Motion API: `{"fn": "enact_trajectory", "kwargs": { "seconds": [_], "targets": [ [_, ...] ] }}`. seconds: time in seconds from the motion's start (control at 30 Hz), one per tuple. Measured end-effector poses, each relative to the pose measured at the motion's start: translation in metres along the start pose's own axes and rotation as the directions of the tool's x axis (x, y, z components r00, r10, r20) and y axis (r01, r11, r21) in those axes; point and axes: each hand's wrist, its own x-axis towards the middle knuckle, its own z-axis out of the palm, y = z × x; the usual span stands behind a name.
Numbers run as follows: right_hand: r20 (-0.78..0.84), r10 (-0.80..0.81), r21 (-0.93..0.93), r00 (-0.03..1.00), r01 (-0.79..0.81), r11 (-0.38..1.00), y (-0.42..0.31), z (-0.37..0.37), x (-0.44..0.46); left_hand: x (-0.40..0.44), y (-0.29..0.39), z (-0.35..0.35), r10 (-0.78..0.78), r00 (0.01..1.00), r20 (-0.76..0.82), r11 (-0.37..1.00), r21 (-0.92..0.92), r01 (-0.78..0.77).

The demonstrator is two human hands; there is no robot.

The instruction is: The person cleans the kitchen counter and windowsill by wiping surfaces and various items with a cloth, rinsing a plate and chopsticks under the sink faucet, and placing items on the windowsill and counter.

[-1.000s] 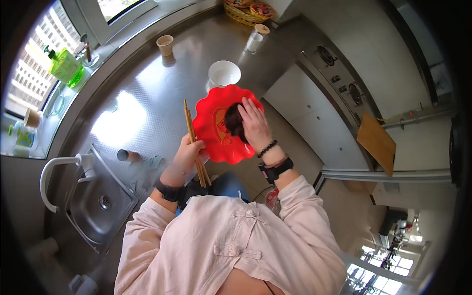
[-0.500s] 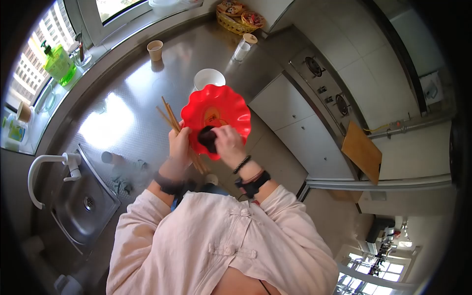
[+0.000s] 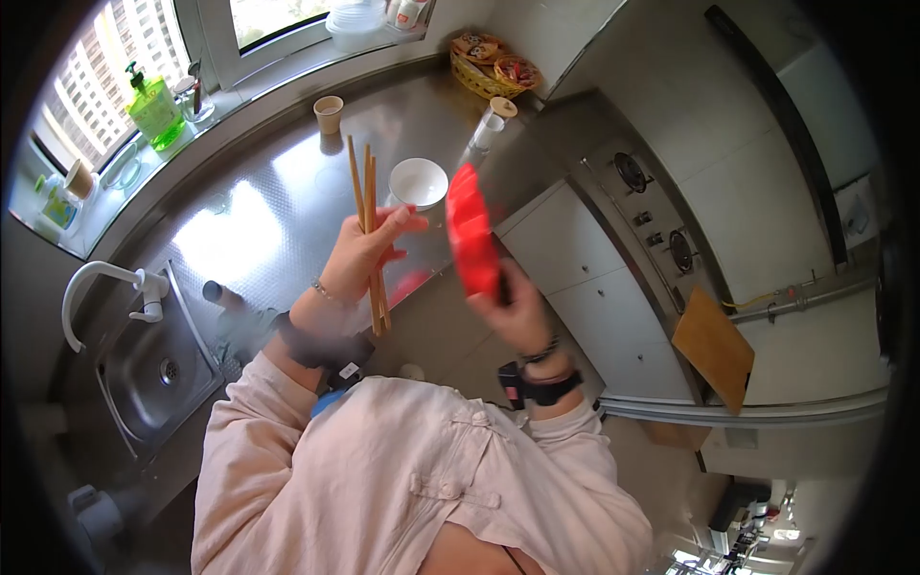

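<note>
Several wooden chopsticks (image 3: 371, 187) in left hand (image 3: 360, 253), tipped red plate (image 3: 470, 228) in right hand (image 3: 519, 314)

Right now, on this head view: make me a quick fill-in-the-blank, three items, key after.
1. The left hand holds ____.
2. The plate in the right hand is ____ in colour.
3. The bowl on the counter is ____ in colour.

Missing words: chopsticks; red; white.

The pale pink shirt (image 3: 364, 470) has knotted fastenings (image 3: 447, 487); the wristbands (image 3: 554, 388) are black
</note>
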Motion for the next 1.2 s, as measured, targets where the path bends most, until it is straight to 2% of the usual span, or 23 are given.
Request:
{"fn": "enact_trajectory", "kwargs": {
  "seconds": [0.03, 0.07, 0.13, 0.2, 0.27, 0.33, 0.4, 0.43, 0.57, 0.63, 0.7, 0.77, 0.8, 0.87, 0.9, 0.93, 0.97, 1.0, 1.03, 1.07, 1.1, 1.13, 1.2],
  "targets": [
    [-0.015, 0.007, 0.271, 1.0, -0.002, 0.962, 0.004, -0.017, -0.001, 0.001, 0.003, 0.0, 0.114, 0.993, -0.016, 0.99, 0.085, -0.112],
    [-0.032, 0.019, 0.518, 0.999, 0.001, 0.855, 0.009, -0.033, 0.001, 0.008, 0.001, -0.004, 0.111, 0.994, -0.014, 0.99, 0.093, -0.109],
    [-0.103, -0.006, 0.702, 0.995, 0.077, 0.708, 0.041, -0.049, 0.0, 0.026, -0.015, -0.012, 0.1, 0.988, -0.114, 0.934, 0.354, -0.054],
    [-0.07, -0.058, 0.833, 0.996, 0.091, 0.546, 0.076, -0.058, 0.0, 0.026, -0.022, -0.006, 0.033, 0.995, -0.092, 0.965, 0.262, -0.008],
    [-0.017, -0.105, 0.901, 0.994, 0.061, 0.43, 0.086, -0.058, -0.001, 0.021, -0.027, -0.006, -0.014, 0.988, 0.157, 1.0, 0.011, 0.013],
    [-0.066, -0.083, 0.94, 0.994, 0.09, 0.329, 0.093, -0.055, -0.01, 0.021, -0.027, -0.017, -0.022, 0.985, 0.173, 0.999, -0.042, 0.03],
    [-0.056, -0.109, 0.921, 0.992, 0.093, 0.378, 0.098, -0.05, -0.012, 0.018, -0.017, -0.02, -0.036, 0.903, 0.428, 0.997, -0.052, 0.065],
    [-0.049, -0.067, 0.928, 0.997, 0.07, 0.367, 0.099, -0.047, -0.011, 0.017, -0.013, -0.018, -0.06, 0.879, 0.474, 0.99, -0.086, 0.114],
    [-0.044, 0.022, 0.931, 0.999, 0.033, 0.364, 0.096, -0.041, -0.008, 0.004, -0.011, 0.009, -0.005, 0.954, 0.3, 0.991, -0.127, 0.045],
    [-0.055, 0.049, 0.914, 0.997, 0.031, 0.404, 0.093, -0.043, 0.001, 0.004, -0.012, 0.01, -0.034, 0.976, 0.217, 0.948, -0.301, 0.1],
    [-0.076, 0.076, 0.898, 0.994, 0.035, 0.439, 0.097, -0.044, 0.012, 0.005, -0.011, 0.004, -0.039, 0.959, 0.28, 0.959, -0.259, 0.114],
    [-0.488, 0.281, 0.696, 0.826, 0.175, 0.696, 0.093, -0.047, 0.025, 0.008, -0.011, 0.003, -0.036, 0.94, 0.34, 0.968, -0.223, 0.118],
    [-0.492, 0.274, 0.695, 0.826, 0.184, 0.695, 0.09, -0.05, 0.034, 0.009, -0.013, 0.005, -0.027, 0.943, 0.333, 0.979, -0.184, 0.093],
    [-0.606, -0.048, 0.174, 0.794, 0.192, 0.966, 0.043, -0.03, 0.046, 0.007, -0.015, 0.01, -0.043, 0.943, 0.331, 0.988, -0.128, 0.09],
    [-0.642, -0.209, -0.097, 0.737, 0.192, 0.977, 0.038, -0.018, 0.056, 0.007, -0.015, 0.018, -0.02, 0.961, 0.274, 0.98, -0.187, 0.073],
    [-0.648, -0.335, -0.275, 0.684, 0.201, 0.94, 0.03, -0.004, 0.066, 0.009, -0.014, 0.024, 0.003, 0.976, 0.219, 0.969, -0.243, 0.052],
    [-0.555, -0.188, -0.115, 0.81, 0.149, 0.982, 0.017, 0.01, 0.063, 0.013, -0.017, 0.023, -0.002, 0.972, 0.237, 0.971, -0.231, 0.058],
    [-0.474, -0.111, -0.074, 0.873, 0.086, 0.994, 0.013, 0.029, 0.06, 0.022, -0.024, 0.018, 0.046, 0.968, 0.247, 0.972, -0.233, 0.013],
    [-0.541, -0.323, -0.163, 0.777, 0.28, 0.946, 0.013, 0.053, 0.06, 0.029, -0.027, 0.015, 0.095, 0.964, 0.25, 0.971, -0.237, -0.034],
    [-0.509, -0.437, -0.26, 0.742, 0.352, 0.899, 0.009, 0.062, 0.055, 0.029, -0.028, 0.012, 0.101, 0.962, 0.252, 0.972, -0.232, -0.041],
    [-0.419, -0.526, -0.389, 0.74, 0.377, 0.841, 0.013, 0.066, 0.048, 0.027, -0.027, 0.008, 0.109, 0.961, 0.253, 0.963, -0.266, -0.04],
    [-0.424, -0.533, -0.385, 0.732, 0.387, 0.838, 0.009, 0.063, 0.051, 0.025, -0.028, 0.003, 0.116, 0.961, 0.253, 0.954, -0.297, -0.037],
    [-0.188, -0.661, -0.512, 0.727, 0.502, 0.697, 0.002, 0.058, 0.046, 0.021, -0.035, -0.008, 0.129, 0.946, 0.296, 0.939, -0.344, -0.02]
  ]
}}
